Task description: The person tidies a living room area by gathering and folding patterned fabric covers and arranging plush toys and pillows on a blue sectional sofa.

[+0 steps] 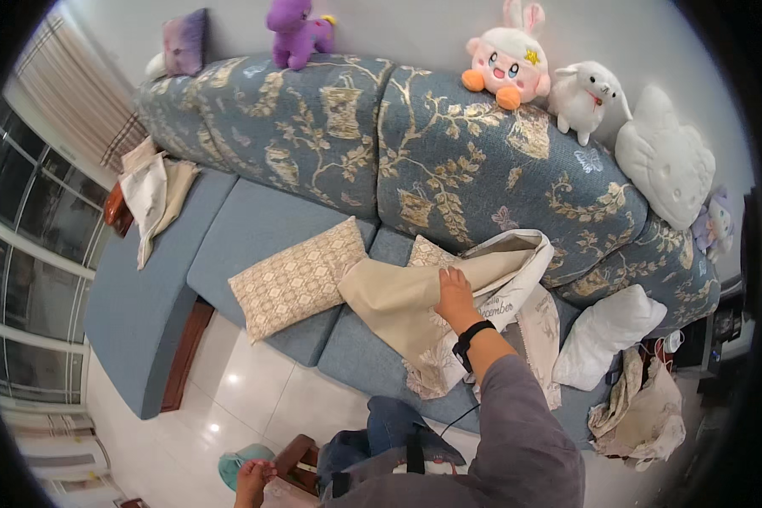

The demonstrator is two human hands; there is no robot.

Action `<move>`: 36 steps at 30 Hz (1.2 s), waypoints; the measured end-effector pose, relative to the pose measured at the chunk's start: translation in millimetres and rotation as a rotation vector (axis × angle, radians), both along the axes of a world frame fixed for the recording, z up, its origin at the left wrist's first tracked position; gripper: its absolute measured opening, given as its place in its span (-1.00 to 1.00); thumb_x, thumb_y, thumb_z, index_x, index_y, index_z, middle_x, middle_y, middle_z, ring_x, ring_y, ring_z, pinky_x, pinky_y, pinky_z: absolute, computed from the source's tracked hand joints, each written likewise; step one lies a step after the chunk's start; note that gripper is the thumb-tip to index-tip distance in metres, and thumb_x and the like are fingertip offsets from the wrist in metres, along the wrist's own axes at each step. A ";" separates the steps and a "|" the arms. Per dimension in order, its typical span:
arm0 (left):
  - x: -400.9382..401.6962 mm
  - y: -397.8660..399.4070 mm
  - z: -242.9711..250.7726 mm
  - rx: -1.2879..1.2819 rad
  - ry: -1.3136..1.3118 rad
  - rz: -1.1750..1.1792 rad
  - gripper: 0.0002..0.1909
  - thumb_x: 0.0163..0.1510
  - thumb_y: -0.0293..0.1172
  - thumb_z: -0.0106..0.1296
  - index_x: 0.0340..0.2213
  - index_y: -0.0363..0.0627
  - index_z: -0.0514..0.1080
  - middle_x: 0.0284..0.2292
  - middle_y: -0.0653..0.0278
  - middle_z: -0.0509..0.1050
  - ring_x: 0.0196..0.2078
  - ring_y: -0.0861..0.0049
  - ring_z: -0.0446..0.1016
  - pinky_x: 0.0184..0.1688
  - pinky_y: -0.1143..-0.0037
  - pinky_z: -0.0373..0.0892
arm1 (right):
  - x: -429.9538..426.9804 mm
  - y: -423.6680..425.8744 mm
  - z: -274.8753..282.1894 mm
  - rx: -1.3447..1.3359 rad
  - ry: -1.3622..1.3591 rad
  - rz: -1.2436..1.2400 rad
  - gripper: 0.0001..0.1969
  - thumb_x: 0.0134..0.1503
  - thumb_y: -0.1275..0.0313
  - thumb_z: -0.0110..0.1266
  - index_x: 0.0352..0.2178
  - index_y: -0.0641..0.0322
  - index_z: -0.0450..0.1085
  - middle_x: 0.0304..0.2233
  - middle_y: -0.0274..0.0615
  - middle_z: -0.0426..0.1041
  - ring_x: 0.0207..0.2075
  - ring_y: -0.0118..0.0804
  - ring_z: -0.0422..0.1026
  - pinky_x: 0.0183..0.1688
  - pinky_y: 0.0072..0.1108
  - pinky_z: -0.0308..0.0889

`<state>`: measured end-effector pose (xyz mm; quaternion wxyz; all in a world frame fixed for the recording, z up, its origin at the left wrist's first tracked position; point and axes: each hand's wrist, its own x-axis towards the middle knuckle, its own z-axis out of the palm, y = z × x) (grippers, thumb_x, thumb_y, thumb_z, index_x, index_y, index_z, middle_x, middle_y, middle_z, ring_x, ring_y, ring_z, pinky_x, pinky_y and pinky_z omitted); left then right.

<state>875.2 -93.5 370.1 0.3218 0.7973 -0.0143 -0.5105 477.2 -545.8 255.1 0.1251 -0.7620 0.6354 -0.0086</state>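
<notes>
My right hand (455, 297), with a black band at the wrist, lies on a beige fabric cover (394, 286) spread over the blue sofa seat. Whether its fingers grip the cloth cannot be made out. The cover's white printed side (508, 295) bears writing and folds up against the backrest. A patterned cushion (298, 276) lies left of the cover, and part of a similar cushion (428, 253) shows behind it. Low at the bottom edge, away from the sofa, my left hand (256, 476) has curled fingers. Nothing can be seen in it, though its palm is hidden.
Along the patterned backrest (336, 127) stand several plush toys, among them a purple one (298, 38) and a pink one (508, 66). A white pillow (609, 336) and crumpled fabric (651, 413) lie to the right. More cloth (152, 193) drapes the left end. Near my left hand is a teal object (232, 468).
</notes>
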 end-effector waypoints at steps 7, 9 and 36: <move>22.5 -78.3 -9.2 0.032 0.005 -0.327 -0.69 0.06 -0.34 -0.16 -0.22 -0.32 0.34 -0.29 0.10 0.42 -0.27 0.36 0.43 -0.24 0.44 0.39 | -9.2 -32.6 -103.7 0.002 0.272 0.086 -0.27 -0.20 0.34 0.20 0.05 0.17 0.10 0.04 -0.15 0.18 0.11 -0.17 0.12 0.23 -0.22 -0.30; 30.2 -86.8 -20.6 0.034 0.044 -0.397 -0.71 0.07 -0.35 -0.17 -0.24 -0.32 0.35 -0.29 0.10 0.43 -0.29 0.36 0.45 -0.23 0.44 0.40 | -23.7 -17.0 -138.3 0.360 0.411 0.033 -0.45 -0.08 0.38 0.06 0.00 0.09 0.16 -0.05 -0.21 0.31 0.03 -0.25 0.24 0.23 -0.22 -0.34; 6.8 -186.3 -37.3 -0.021 -0.012 -0.591 -0.82 0.13 -0.38 -0.10 -0.35 -0.28 0.33 -0.40 0.18 0.47 -0.37 0.54 0.43 -0.24 0.54 0.37 | 12.6 36.0 -145.4 0.322 0.488 -0.195 -0.17 0.03 0.38 0.03 0.21 0.20 -0.32 0.23 0.18 -0.42 0.24 0.15 -0.26 0.14 -0.05 -0.10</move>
